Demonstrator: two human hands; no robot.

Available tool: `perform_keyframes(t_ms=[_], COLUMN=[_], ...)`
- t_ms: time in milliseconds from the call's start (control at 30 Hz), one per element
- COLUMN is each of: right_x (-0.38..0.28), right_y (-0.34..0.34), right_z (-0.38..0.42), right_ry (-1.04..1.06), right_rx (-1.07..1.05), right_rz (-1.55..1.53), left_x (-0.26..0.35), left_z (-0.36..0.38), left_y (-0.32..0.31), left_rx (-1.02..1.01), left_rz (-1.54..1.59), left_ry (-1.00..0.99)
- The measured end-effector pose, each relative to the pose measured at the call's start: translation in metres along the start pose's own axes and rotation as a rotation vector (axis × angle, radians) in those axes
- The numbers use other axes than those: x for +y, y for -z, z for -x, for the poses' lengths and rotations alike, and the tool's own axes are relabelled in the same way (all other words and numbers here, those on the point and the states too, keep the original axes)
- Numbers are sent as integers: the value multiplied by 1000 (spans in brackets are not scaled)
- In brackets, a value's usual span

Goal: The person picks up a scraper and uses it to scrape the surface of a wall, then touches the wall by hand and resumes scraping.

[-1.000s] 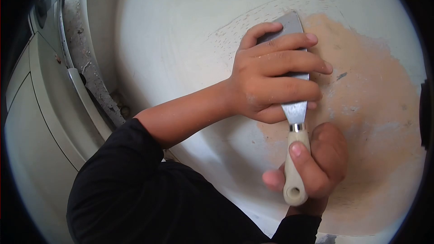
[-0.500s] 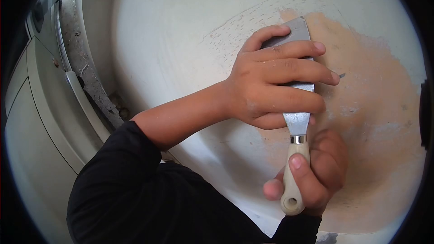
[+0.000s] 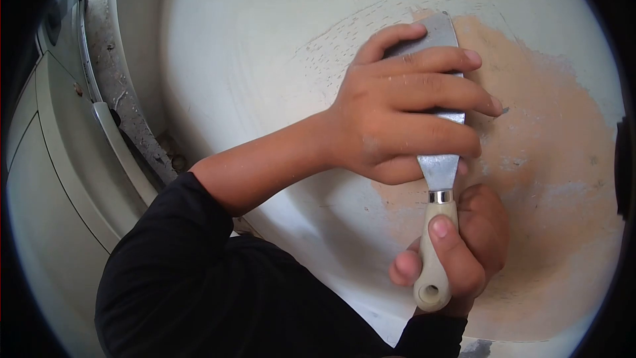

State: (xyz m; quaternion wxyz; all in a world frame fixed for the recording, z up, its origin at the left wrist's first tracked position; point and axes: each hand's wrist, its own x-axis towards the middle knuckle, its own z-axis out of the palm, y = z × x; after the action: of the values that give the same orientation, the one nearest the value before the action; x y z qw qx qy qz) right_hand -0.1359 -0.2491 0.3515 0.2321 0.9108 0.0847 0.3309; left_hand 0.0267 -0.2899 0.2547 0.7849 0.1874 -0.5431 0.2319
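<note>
A wide metal scraper (image 3: 440,171) with a pale handle (image 3: 432,258) lies against a curved, off-white panel (image 3: 252,46). My left hand (image 3: 411,103) reaches in from the left and holds its blade, fingers laid across the metal and a bit of thumb showing under the right edge. Lower down, my right hand (image 3: 467,245) is closed round the handle, with the thumb on top. The blade's far corner rests at the upper edge of a tan, sanded-looking patch (image 3: 550,132). Short pencil-like dashes mark the panel beside the patch.
At the left stands a pale vehicle-like body part (image 3: 73,179) with panel seams and a raised trim. Between it and the curved panel runs a dirty, speckled gap (image 3: 112,73). A dark object (image 3: 623,169) borders the right edge.
Both hands and the scraper have shifted slightly up and to the right over the panel. The grip looks the same.
</note>
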Motion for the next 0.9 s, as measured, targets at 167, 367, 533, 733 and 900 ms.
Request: perform_keyframes(t_ms=[167,367,533,733,900], right_x=[0,-1,-6,-6,-3], right_y=[0,5,13,12,14], right_z=[2,-1,-1,-11,-3], right_ry=[44,45,-66,-172,-122], right_rx=[31,-40,-110,-175,-169], right_rz=[35,9,-50,-123,-142], left_x=[0,-1,-1,-1,-1], left_z=[-3,-3,-6,-4,-4], left_y=[-6,-6,-2,1,5], left_rx=[55,67,46,31,-60], left_rz=[66,61,48,9,-43], left_ry=[12,-5,-4,20,5])
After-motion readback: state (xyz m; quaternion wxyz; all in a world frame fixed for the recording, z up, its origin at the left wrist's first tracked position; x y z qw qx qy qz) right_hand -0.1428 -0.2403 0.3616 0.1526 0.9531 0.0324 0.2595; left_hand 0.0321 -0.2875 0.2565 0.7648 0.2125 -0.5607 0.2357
